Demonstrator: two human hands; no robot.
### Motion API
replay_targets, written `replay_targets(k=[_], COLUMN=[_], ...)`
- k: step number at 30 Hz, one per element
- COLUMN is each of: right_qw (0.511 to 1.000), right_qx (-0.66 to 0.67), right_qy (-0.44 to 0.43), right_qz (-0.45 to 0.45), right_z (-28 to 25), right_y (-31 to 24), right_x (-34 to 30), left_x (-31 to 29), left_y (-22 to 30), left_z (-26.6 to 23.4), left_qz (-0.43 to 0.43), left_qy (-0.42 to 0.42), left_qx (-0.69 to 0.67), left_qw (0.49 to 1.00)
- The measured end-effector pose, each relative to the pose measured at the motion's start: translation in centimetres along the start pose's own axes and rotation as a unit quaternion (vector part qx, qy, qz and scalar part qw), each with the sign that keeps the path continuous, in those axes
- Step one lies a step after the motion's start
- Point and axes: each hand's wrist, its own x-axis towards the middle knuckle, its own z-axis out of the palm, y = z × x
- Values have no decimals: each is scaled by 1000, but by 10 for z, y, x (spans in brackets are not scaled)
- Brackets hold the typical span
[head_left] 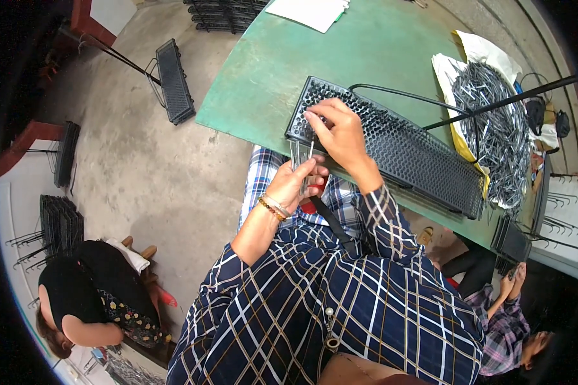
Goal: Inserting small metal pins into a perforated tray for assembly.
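At the green table's (257, 83) near edge, your left hand (292, 183) grasps slim metal pieces (295, 153) just below the black perforated block's (398, 149) corner; whether your right hand (341, 131), above it, grips anything cannot be told. Loosened left fingers could likely drop pieces. The yellow-edged white sack (485, 48) contains heaped metal parts (494, 128).

Perforated tray (401, 155): black, long, rectangular, closely set rows of cells; lying face up, slanted from frame centre down toward lower right of centre.
Cell contents: too small to tell.
Metal pieces (295, 153): silver-grey, slender, several together; held roughly lengthwise up the frame in left hand (290, 182), just below tray's left end.
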Motion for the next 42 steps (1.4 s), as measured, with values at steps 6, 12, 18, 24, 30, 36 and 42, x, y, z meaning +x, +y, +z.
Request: replay_targets(k=[6,12,18,24,30,36,42], right_qw=[957,915,975,993,993,988,979], right_qx=[121,272,158,15,-33,-90,-123], right_qy=[-172,-126,88,115,105,78,97], right_qz=[201,270,127,8,-39,-95,-128], right_z=[-34,-25,-6,8,8,16,-10], right_y=[-14,-8,-5,15,18,13,6], right_x=[-17,-17,2,7,6,1,4], left_x=[6,4,10,13,1,8,10], left_y=[3,6,-1,-5,7,-4,4], left_z=[6,0,-6,-7,5,-12,6], left_qz=[38,50,34,26,-30,6,26], left_qy=[-54,-41,-35,-59,-29,-39,-55], left_qx=[2,8,26,34,18,-9,-15], left_qw=[998,998,998,997,999,999,998])
